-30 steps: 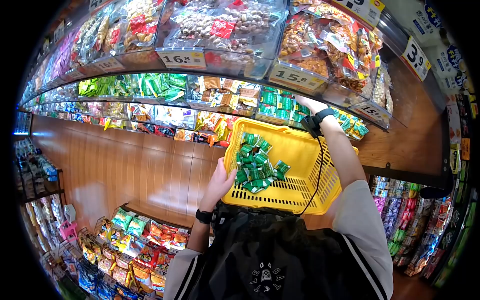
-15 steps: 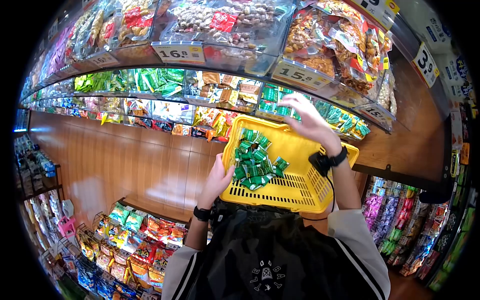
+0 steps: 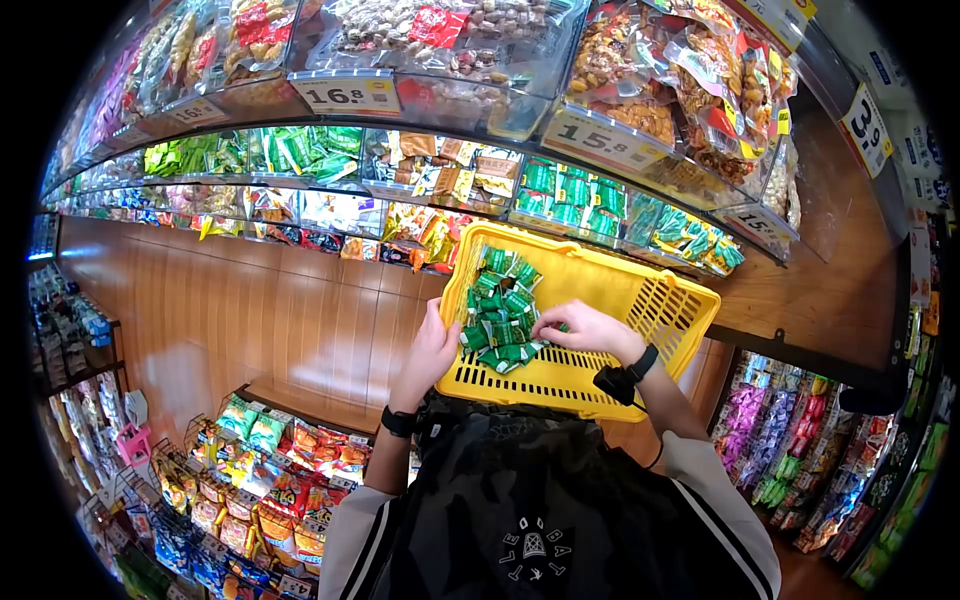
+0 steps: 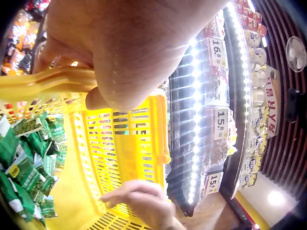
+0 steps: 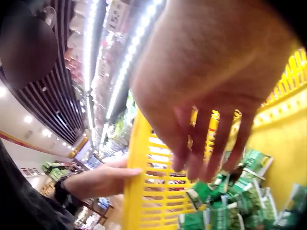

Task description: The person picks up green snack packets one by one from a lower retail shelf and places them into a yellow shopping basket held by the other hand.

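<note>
The left hand [image 3: 432,350] grips the left rim of a yellow basket [image 3: 600,280], its thumb on the inside, as the left wrist view also shows. Small green packets [image 3: 505,310] lie in a loose pile at the basket's left end. Over the right edge of this pile is the right hand [image 3: 590,332], low inside the basket. Seen from the right wrist, the fingers of the right hand [image 5: 211,139] hang down, slightly bent and spread, just above the green packets [image 5: 244,196], with nothing visible between them.
Beyond the basket, a shelf bin [image 3: 570,200] holds similar green packets, beside bins of brown and yellow packs. Bagged nuts [image 3: 440,30] fill the upper shelf above price tags [image 3: 345,95]. A snack rack [image 3: 270,480] stands lower left; hanging packs [image 3: 800,430] are at right.
The right hand has come from the green packets' shelf bin, over the basket's far rim, down into the basket. The left hand keeps its grip on the rim.
</note>
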The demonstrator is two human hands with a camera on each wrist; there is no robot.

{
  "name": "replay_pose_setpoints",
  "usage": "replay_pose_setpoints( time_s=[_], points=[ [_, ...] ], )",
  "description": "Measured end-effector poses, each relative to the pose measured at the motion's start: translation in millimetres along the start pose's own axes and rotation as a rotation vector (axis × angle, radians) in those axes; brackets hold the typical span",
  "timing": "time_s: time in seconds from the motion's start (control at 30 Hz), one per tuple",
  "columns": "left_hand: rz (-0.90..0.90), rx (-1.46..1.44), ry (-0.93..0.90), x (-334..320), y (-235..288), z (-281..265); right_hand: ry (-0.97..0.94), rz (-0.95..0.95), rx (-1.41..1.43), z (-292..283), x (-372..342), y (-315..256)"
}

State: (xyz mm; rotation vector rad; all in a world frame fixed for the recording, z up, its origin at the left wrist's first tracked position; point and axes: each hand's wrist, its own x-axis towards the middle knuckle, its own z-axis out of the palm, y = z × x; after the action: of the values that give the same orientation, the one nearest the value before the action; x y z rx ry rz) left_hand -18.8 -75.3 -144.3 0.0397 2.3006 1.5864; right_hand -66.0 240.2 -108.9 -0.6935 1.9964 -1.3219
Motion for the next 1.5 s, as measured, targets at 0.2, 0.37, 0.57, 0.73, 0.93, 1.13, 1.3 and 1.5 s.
replay_pose_setpoints(
  time_s=[0.2, 0.37, 0.57, 0.73, 0.93, 1.13, 1.3, 1.5],
  points=[
    [-0.055, 0.028, -0.014, -2, 0, 0, 0.361, 0.510, -0.562, 55, -40, 188],
    [-0.022, 0.027, -0.009, 1, -10, 2, 0.170, 0.757, -0.351, 66, -33, 197],
    [-0.040, 0.054, 0.018, -2, -7, 3, 0.273, 0.681, -0.403, 59, -38, 168],
    [-0.011, 0.054, 0.049, -3, 2, 2, -0.149, 0.508, 0.272, -28, -37, 11],
    [0.011, -0.005, 0.041, -4, 8, -1, 0.175, 0.314, 0.314, -98, -11, -88],
    [-0.057, 0.001, 0.031, -4, 10, 0, 0.521, 0.287, 0.459, -127, 40, -40],
    [-0.065, -0.010, 0.022, -4, 10, 0, 0.693, 0.513, 0.303, -164, 72, 30],
    [-0.096, 0.025, 0.019, -5, 16, -3, 0.554, 0.471, -0.172, -203, 100, 121]
  ],
)
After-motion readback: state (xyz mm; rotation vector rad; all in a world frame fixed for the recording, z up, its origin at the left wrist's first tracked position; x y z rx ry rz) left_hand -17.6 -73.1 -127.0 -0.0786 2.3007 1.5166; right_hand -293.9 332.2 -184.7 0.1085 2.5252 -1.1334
